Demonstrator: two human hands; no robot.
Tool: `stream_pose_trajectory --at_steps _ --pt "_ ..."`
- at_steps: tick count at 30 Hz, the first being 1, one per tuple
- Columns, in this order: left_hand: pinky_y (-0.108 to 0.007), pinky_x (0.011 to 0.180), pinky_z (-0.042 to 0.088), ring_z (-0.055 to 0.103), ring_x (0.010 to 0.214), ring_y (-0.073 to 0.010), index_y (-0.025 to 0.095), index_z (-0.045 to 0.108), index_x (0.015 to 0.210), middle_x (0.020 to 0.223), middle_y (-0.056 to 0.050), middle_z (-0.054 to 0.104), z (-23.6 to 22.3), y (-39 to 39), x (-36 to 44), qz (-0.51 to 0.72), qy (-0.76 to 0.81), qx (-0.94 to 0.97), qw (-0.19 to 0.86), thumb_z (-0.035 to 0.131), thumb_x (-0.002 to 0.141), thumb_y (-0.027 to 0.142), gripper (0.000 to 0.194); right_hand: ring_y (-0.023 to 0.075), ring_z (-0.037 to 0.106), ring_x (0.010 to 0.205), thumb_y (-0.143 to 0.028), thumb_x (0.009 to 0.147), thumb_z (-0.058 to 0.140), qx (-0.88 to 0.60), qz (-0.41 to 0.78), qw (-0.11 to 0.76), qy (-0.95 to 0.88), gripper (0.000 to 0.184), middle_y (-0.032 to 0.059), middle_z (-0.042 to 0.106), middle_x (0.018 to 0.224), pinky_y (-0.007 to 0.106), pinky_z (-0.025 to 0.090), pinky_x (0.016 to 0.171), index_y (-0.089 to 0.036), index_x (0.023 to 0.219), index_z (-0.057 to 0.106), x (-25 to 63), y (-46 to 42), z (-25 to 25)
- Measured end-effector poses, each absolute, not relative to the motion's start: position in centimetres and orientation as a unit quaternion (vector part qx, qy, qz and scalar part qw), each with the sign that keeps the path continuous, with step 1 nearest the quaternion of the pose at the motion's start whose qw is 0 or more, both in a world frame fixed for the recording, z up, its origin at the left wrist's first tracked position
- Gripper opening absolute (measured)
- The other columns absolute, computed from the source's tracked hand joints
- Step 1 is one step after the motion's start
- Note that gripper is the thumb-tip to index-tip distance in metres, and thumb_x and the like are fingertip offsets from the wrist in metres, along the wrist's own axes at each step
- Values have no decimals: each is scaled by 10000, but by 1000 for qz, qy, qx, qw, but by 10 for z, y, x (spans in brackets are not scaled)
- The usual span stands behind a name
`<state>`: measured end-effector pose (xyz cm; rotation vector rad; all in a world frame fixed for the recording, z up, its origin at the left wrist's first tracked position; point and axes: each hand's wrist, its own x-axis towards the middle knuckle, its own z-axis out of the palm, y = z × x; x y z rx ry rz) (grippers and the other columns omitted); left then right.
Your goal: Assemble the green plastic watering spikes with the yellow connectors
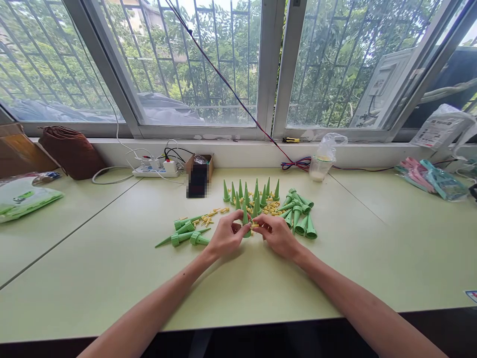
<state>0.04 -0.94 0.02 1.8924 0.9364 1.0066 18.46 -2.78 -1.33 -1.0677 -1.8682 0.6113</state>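
Just on the near side of the standing green spikes (pixel 263 198), one more green spike (pixel 245 216) is pinched in the left hand (pixel 228 233), thumb and fingers closed around its lower part. Its long axis runs nearly vertical, narrow tip up and wide end down; whether that base touches the surface (pixel 283 293), I can't tell from where I stand. Right beside it, the right hand (pixel 278 234) has its fingertips closed on a small yellow piece (pixel 255 225), which looks roughly level, lying crosswise to the spike.

Those standing spikes all point upward too, with loose yellow pieces (pixel 274 206) strewn around their bases. To their left lie some capped spikes (pixel 182 238), flat and not aligned: one has its tip toward the left and the near edge, another points right. A few more yellow pieces (pixel 208 219) lie between these and the standing spikes. To the right of the standing spikes is a heap of green cones (pixel 297 213), several of the nearest with their open wide ends facing the person and their narrow ends away.
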Motion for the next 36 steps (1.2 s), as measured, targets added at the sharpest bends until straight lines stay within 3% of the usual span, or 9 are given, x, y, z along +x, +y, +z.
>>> stream_pose_trajectory --at_steps 11,36 --pt "-207 409 177 293 427 -54 155 565 893 551 85 311 3 -12 1 390 372 744 396 657 833 350 224 140 504 567 -278 938 546 -426 235 425 -763 202 -16 561 585 250 388 576 -183 788 642 184 -31 -9" --pt "-208 426 188 293 451 -59 144 550 926 565 74 325 1 -10 -1 380 369 756 384 617 872 369 241 123 452 590 -249 969 503 -419 205 403 -787 241 -14 544 654 242 330 582 -176 750 570 185 -29 -16"
